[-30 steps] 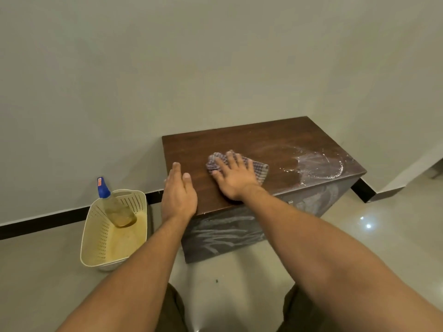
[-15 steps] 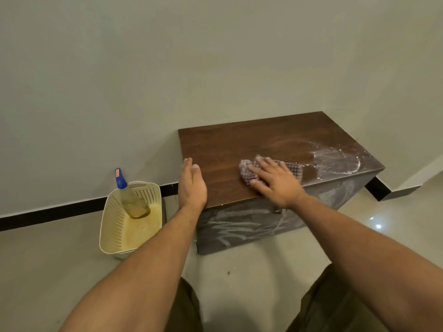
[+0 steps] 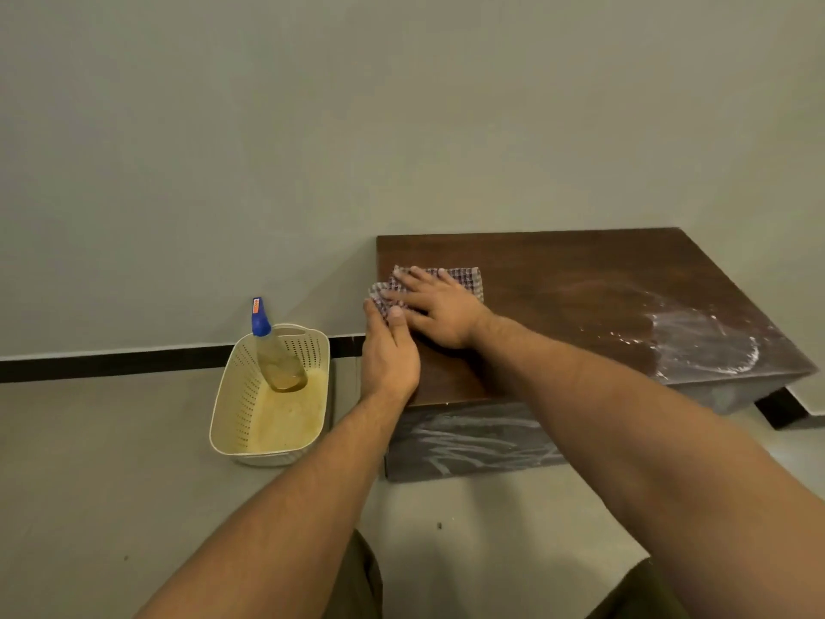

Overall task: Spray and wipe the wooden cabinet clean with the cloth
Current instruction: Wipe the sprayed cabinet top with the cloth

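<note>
A: Location of the cloth (image 3: 464, 279)?

B: Logged at the 10 o'clock corner of the cabinet top (image 3: 580, 279). Lying flat, checked weave, reaching the top's 9 o'clock edge.

A: Right hand?

B: Recorded the right hand (image 3: 439, 308) palm-down on the cloth. Fingers straight and spread, pointing toward 10 o'clock, pressing rather than pinching.

A: Left hand?

B: Noted the left hand (image 3: 388, 355) at 7 o'clock of the right one, laid along the top's 9 o'clock edge. Fingers straight and pressed together, with the thumb tip touching the cloth's near corner. Gripping nothing.

A: Surface condition?

B: Found white residue (image 3: 705, 346) smeared in an arc near the top's 4 o'clock corner, well apart from the cloth. Found pale streaks (image 3: 468, 440) across the front face too. Dark bare wood between cloth and residue.

A: Sprayer?

B: Spotted the spray bottle (image 3: 277, 350) with its blue nozzle leaning toward 11 o'clock, standing inside a cream perforated basket (image 3: 232, 413). Basket on the floor at 9 o'clock of the cabinet, just beside it. Amber liquid low in the bottle. Touched by neither hand.
</note>
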